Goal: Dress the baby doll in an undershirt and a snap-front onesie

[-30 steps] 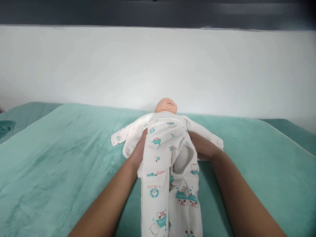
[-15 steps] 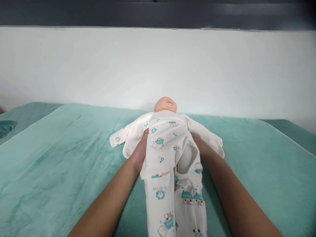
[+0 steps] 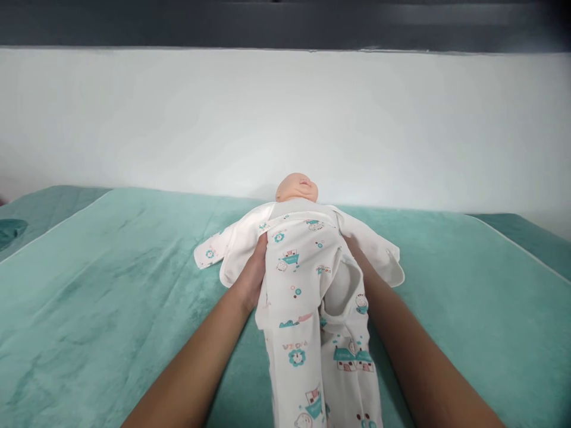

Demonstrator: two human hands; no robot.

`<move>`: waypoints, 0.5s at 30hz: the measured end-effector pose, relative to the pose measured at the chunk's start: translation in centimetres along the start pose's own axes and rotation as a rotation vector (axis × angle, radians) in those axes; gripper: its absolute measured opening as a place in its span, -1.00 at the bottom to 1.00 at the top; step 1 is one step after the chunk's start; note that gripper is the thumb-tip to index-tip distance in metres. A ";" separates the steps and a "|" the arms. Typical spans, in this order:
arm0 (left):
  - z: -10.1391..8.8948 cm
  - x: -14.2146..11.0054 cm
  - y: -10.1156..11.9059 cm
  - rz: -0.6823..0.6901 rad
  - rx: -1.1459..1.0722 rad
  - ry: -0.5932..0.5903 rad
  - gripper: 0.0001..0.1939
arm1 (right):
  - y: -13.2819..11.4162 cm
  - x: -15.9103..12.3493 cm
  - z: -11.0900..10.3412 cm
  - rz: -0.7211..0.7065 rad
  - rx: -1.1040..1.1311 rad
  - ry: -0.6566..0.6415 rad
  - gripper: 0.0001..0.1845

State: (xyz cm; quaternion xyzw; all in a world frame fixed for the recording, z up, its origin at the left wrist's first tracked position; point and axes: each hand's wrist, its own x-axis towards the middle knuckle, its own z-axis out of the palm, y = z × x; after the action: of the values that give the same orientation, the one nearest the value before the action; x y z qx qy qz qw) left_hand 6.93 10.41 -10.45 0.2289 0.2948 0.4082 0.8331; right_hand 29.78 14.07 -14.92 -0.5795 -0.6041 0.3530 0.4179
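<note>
A baby doll lies on its back with its head toward the wall. It wears a white top with the sleeves spread out, and white printed trousers pulled high over its trunk. My left hand grips the doll's left-hand side in view, at the trouser edge, its fingers hidden under the cloth. On the opposite side my right hand reaches in beneath the sleeve and holds the trunk, mostly covered by the clothing. The trouser legs extend toward me, with an open fold on the right one.
A green plush cover is spread under the doll. Behind it rises a white wall with a dark band along its top. Darker green fabric shows at both far sides.
The trouser legs have swung to the right, and the doll's head has shifted slightly left. My right hand has slid further under the clothing; my left hand stays nearly in place.
</note>
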 end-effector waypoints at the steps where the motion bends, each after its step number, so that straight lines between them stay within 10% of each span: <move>1: 0.0 0.1 0.0 0.013 0.004 0.012 -0.40 | -0.3 -0.1 0.0 -0.011 -0.011 0.017 -0.85; 15: -0.3 0.4 0.0 0.021 0.037 0.067 -0.51 | -0.3 0.0 0.0 -0.070 -0.089 0.014 -0.73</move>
State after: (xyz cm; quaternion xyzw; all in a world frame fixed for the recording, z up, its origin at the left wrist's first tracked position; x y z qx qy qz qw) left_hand 6.95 10.76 -10.81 0.2336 0.3275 0.4186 0.8142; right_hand 29.65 14.10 -14.68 -0.5783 -0.6362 0.3069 0.4082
